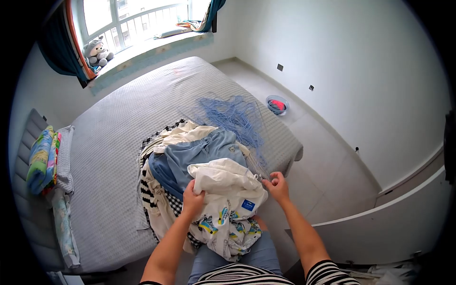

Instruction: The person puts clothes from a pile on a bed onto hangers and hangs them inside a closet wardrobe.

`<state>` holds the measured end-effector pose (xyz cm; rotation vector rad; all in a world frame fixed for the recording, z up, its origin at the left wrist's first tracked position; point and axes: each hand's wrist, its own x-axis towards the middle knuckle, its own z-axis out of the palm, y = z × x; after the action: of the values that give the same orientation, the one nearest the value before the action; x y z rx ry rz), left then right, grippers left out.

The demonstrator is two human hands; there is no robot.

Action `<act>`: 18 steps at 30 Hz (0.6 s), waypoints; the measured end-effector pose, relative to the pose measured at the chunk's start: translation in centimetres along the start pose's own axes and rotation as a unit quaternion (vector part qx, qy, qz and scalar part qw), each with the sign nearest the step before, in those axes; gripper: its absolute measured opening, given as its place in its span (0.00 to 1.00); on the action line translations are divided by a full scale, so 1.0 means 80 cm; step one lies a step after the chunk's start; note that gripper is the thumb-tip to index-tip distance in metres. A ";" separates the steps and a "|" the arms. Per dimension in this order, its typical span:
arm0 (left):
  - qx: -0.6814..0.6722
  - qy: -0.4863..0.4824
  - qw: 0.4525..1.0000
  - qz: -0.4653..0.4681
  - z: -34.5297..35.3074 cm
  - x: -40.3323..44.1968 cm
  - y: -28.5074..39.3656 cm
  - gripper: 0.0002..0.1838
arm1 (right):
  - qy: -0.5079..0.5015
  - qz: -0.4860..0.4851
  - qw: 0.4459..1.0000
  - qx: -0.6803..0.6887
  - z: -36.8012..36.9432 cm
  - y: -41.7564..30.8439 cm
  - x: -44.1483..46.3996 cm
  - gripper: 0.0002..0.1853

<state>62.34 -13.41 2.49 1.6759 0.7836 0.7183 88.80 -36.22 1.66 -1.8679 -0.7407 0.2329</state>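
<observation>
A white garment (pixel 223 175) with a blue patch and blue-and-yellow shoe prints hangs over the bed's near edge and across my lap. My left hand (pixel 194 199) is closed around its left edge. Beside its right edge, my right hand (pixel 277 186) has its fingertips pinched together; what they hold, if anything, is too small to make out. Under and behind the garment lies a clothes pile, with light blue pants (pixel 202 152) on top. Cream, striped and black-and-white checked pieces (pixel 148 190) show at the pile's left side.
A tangle of blue hangers (pixel 232 118) lies behind the pile on the grey bed (pixel 109 142). Folded bedding (pixel 42 161) leans at the headboard. On the floor stands a clear basin (pixel 284 110) with red and dark cloth. A white curved panel (pixel 370 213) is at right.
</observation>
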 end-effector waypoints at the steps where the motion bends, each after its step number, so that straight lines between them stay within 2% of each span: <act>1: -0.003 -0.010 1.000 -0.007 -0.008 -0.014 0.011 0.18 | 0.020 -0.026 0.999 -0.007 -0.003 -0.023 -0.003 0.07; 2: -0.005 -0.021 1.000 -0.016 -0.015 -0.029 0.019 0.19 | 0.039 -0.050 0.998 -0.014 -0.003 -0.045 -0.008 0.07; 6: -0.083 -0.091 0.992 -0.042 -0.029 -0.084 0.043 0.21 | 0.006 -0.120 0.989 -0.084 0.017 -0.102 -0.025 0.10; 7: -0.034 -0.044 0.998 0.013 -0.029 -0.089 0.040 0.17 | -0.009 -0.140 0.987 -0.083 0.028 -0.103 -0.029 0.11; 8: 0.073 0.031 0.993 0.085 -0.033 -0.097 0.042 0.16 | -0.023 -0.160 0.983 -0.083 0.035 -0.102 -0.034 0.11; 10: 0.277 0.179 0.917 0.225 -0.040 -0.108 0.093 0.13 | -0.016 -0.213 0.975 -0.062 0.046 -0.091 -0.055 0.11; 11: 0.251 0.215 0.915 0.232 -0.042 -0.109 0.099 0.10 | -0.013 -0.240 0.969 -0.051 0.051 -0.087 -0.064 0.11; 14: 0.112 0.150 0.980 0.071 -0.054 -0.110 0.085 0.06 | -0.011 -0.193 0.980 -0.051 0.056 -0.111 -0.092 0.12; 15: 0.140 0.134 0.975 0.112 -0.055 -0.102 0.052 0.03 | -0.085 -0.061 0.994 0.010 0.054 -0.122 -0.094 0.21; 16: 0.035 0.111 0.992 0.052 -0.055 -0.104 0.054 0.03 | -0.101 -0.077 0.991 0.036 0.054 -0.136 -0.092 0.23; 18: -0.175 0.057 0.980 -0.068 -0.047 -0.103 0.060 0.03 | -0.132 -0.108 0.981 0.089 0.060 -0.159 -0.088 0.25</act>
<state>55.09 -18.76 7.46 1.2602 0.7929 0.8104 76.06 -33.58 9.70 -1.5891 -1.0611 0.3987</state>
